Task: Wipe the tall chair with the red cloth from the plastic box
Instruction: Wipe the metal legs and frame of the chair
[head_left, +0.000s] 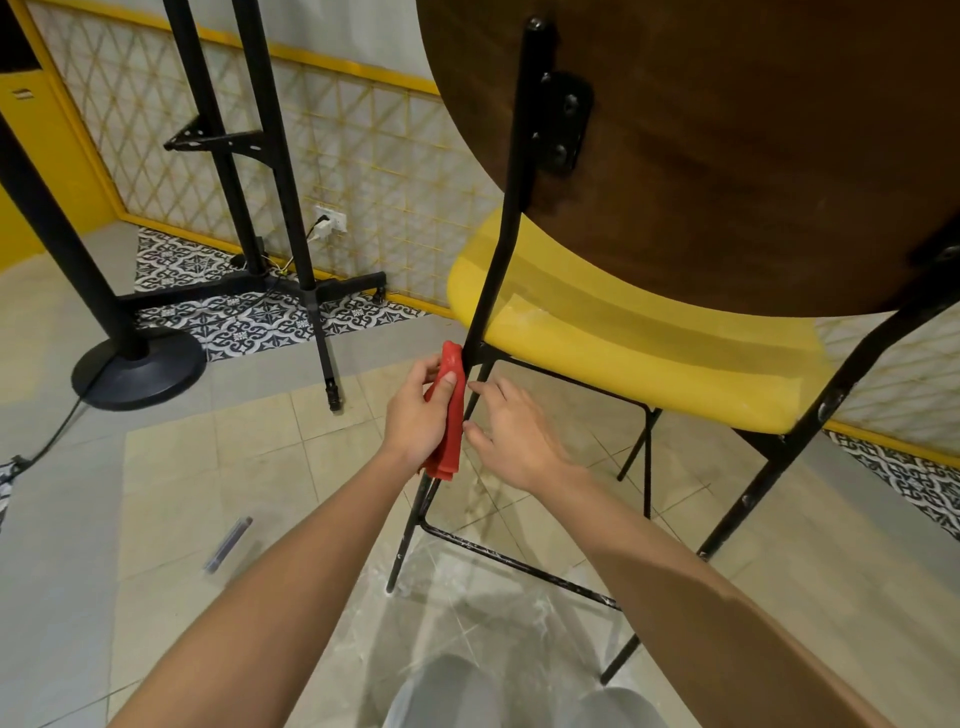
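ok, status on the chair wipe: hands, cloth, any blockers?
Left hand grips folded red cloth against black metal leg of tall yellow-seated chair. Right hand open beside it. Nothing blocking.

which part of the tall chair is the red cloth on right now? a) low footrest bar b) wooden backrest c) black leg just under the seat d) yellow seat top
c: the left hand holds the folded red cloth against the black leg, just below the yellow seat.
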